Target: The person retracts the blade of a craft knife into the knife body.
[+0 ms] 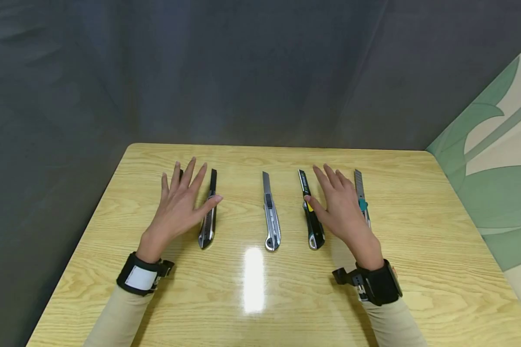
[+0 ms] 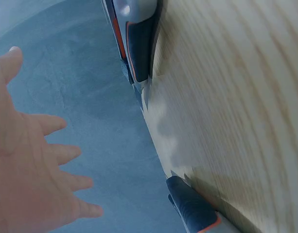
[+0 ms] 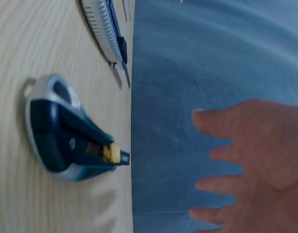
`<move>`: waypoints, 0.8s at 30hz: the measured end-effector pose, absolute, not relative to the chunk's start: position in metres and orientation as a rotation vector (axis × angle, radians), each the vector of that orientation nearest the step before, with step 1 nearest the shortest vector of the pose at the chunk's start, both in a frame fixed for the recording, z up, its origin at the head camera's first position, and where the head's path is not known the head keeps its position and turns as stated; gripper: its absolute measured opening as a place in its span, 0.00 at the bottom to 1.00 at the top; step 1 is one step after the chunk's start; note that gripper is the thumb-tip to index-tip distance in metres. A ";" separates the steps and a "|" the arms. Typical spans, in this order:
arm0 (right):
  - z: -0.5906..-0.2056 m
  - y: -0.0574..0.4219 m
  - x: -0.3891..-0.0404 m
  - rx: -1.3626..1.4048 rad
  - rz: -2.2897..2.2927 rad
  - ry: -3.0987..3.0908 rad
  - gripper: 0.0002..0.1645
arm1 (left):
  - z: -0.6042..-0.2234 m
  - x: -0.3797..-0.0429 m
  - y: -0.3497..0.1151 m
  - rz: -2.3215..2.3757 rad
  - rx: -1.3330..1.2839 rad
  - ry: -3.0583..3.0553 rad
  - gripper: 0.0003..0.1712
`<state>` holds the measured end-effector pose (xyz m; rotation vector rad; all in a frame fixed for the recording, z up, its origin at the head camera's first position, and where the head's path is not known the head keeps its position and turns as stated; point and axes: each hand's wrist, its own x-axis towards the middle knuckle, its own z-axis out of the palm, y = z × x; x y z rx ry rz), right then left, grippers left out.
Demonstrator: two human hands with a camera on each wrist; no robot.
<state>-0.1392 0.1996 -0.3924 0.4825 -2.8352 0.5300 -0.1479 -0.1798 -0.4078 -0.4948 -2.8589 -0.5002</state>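
My left hand (image 1: 175, 207) hovers palm down with fingers spread, above a utility knife mostly hidden beneath it; only its dark tip (image 1: 181, 173) shows. By the left thumb lies a grey-and-black utility knife (image 1: 207, 224). A silver utility knife (image 1: 271, 219) lies between the hands. My right hand (image 1: 340, 205), fingers straight, is held over the table, its thumb overlapping a black utility knife with a yellow slider (image 3: 111, 153) in the head view. Right of that hand, a utility knife with a teal slider (image 1: 363, 205) is partly covered. Both wrist views show the palms raised off the wood, holding nothing.
The knives lie in a row on a light wooden table (image 1: 226, 299), blades toward its far edge. A dark grey curtain (image 1: 260, 72) hangs behind and to the left. A leaf-patterned fabric (image 1: 499, 159) is at the right.
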 end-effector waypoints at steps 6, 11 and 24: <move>-0.388 0.190 -0.143 0.508 0.543 -2.813 0.42 | -0.407 -0.148 -0.177 -0.519 -0.495 -2.849 0.50; -0.385 0.182 -0.146 0.553 0.550 -2.798 0.41 | -0.406 -0.147 -0.174 -0.532 -0.496 -2.848 0.50; -0.386 0.171 -0.148 0.570 0.575 -2.811 0.37 | -0.408 -0.141 -0.164 -0.506 -0.506 -2.878 0.51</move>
